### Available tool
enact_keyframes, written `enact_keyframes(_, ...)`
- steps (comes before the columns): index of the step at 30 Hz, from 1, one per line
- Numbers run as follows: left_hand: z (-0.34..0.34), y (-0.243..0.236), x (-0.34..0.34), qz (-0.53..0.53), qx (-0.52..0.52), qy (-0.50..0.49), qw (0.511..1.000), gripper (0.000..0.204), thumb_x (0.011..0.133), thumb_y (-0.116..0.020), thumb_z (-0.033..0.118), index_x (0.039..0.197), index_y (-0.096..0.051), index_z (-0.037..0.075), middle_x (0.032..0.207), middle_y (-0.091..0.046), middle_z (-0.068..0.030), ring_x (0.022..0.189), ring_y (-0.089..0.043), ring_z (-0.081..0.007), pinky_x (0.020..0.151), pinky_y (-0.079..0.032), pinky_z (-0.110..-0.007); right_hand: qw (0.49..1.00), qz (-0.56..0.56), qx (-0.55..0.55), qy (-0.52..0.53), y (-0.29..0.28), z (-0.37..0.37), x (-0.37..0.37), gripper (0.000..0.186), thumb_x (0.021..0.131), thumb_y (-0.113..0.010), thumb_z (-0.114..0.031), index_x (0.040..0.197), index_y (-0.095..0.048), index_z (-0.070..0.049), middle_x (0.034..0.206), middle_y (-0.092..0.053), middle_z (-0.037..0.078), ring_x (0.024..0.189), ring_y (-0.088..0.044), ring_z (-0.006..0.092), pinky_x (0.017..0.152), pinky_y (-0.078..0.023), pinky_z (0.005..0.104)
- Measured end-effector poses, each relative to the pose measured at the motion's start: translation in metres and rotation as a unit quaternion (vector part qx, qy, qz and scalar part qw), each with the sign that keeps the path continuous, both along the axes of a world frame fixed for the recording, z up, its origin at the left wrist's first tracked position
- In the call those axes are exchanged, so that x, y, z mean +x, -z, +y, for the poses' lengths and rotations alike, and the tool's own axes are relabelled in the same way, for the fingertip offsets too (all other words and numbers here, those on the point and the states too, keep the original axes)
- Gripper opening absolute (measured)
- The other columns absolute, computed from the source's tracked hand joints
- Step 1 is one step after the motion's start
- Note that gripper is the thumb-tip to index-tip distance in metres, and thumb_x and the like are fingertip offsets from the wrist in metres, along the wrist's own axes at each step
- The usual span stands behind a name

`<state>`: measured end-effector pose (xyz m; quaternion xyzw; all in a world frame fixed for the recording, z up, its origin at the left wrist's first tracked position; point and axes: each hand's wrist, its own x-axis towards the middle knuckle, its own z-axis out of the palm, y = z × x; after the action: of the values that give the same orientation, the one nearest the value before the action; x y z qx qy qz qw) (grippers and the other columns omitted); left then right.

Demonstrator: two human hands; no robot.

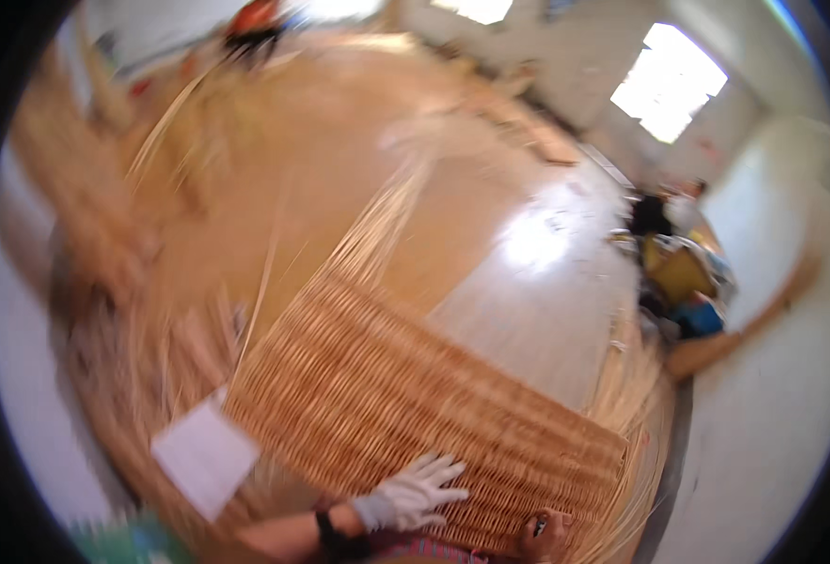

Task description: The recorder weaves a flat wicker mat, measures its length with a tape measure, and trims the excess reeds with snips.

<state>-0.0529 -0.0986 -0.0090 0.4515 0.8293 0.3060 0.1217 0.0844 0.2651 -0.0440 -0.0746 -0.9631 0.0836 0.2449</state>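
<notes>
A large panel of woven brown wicker lies at a slant in front of me, with long loose strands fanning out from its far end. My left hand, in a white glove, rests flat on the panel's near edge with its fingers spread. Further right, my bare right hand is curled close over the weave at the near right corner. Something small, dark and shiny shows at its fingers, too blurred to name. The lower part of that hand runs toward the picture's edge.
A white sheet or board lies left of the panel, beside heaped strips. Loose strands bunch at the right. Bags and assorted items are piled by the right wall. A person in orange is far off at the back.
</notes>
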Motion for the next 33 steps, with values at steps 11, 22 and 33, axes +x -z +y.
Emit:
enact_keyframes(11, 0.133, -0.028, -0.166, 0.169, 0.084, -0.209, 0.959, 0.053, 0.097, -0.061, 0.054, 0.134, -0.065, 0.016, 0.133, -0.065, -0.0174, 0.129, -0.057, -0.0358, 0.119, -0.031, -0.051, 0.994, -0.006, -0.103, -0.024, -0.007, -0.013, 0.009, 0.013, 0.089, -0.069, -0.016, 0.102, -0.068, -0.013, 0.090, -0.067, 0.014, 0.081, -0.064, 0.0357, 0.068, -0.052, 0.0457)
enact_keyframes(22, 0.138, -0.017, -0.132, 0.160, -0.071, -0.270, 0.947, 0.065, 0.095, -0.054, 0.068, 0.120, -0.072, 0.011, 0.112, -0.071, -0.0148, 0.115, -0.062, -0.0312, 0.118, -0.026, -0.052, 0.983, 0.038, -0.113, -0.142, -0.048, -0.030, 0.022, 0.021, 0.085, -0.073, -0.013, 0.104, -0.066, -0.010, 0.095, -0.064, 0.013, 0.084, -0.061, 0.0354, 0.071, -0.052, 0.0465)
enact_keyframes(33, 0.154, 0.002, -0.135, 0.187, 0.002, -0.308, 0.933, 0.046, 0.095, -0.061, 0.057, 0.103, -0.074, 0.014, 0.099, -0.071, -0.0110, 0.108, -0.062, -0.0316, 0.117, -0.028, -0.052, 0.972, 0.034, -0.092, -0.213, -0.021, -0.021, 0.018, 0.014, 0.080, -0.077, -0.013, 0.091, -0.069, -0.015, 0.080, -0.063, 0.005, 0.076, -0.061, 0.0256, 0.067, -0.052, 0.0391)
